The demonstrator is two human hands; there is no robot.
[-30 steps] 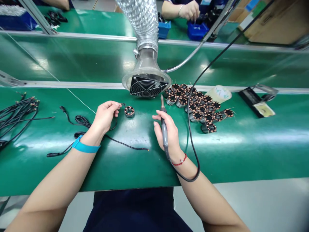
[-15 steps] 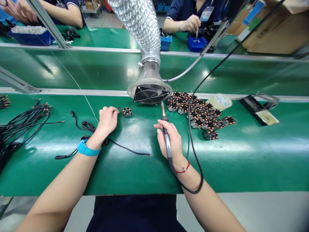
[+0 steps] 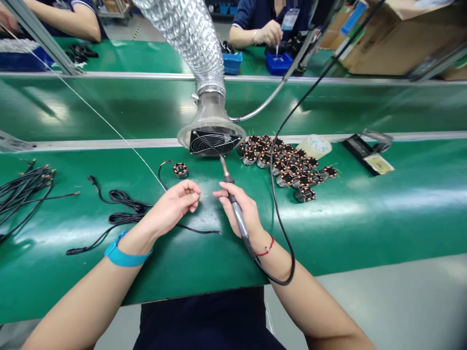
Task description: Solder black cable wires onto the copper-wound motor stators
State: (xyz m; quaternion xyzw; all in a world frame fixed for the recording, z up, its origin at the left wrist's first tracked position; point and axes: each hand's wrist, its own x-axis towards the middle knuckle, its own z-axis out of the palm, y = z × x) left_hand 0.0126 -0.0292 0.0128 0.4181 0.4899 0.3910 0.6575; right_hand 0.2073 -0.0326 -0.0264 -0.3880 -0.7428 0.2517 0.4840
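Note:
My right hand (image 3: 243,210) is closed around a soldering iron (image 3: 233,204) whose tip points up toward the extractor fan (image 3: 212,142). Just left of it, my left hand (image 3: 175,204) has its fingertips pinched together. A thin pale wire (image 3: 109,127) runs down from the upper left to this hand, but I cannot make out what the fingers hold. A single copper-wound stator (image 3: 180,169) lies on the green bench (image 3: 365,218) above my left hand, with a black lead curling from it.
A heap of several stators (image 3: 288,165) lies right of the fan, with a tape roll (image 3: 314,145) and an iron stand (image 3: 368,154) beyond. Black cables (image 3: 124,209) and a cable bundle (image 3: 22,189) lie left. Other people's hands (image 3: 270,33) work across the far bench.
My left hand let go of the lead at the stator and drew back toward me and rightward, beside the iron, fingers pinched. The iron tilted left; the view shifted slightly.

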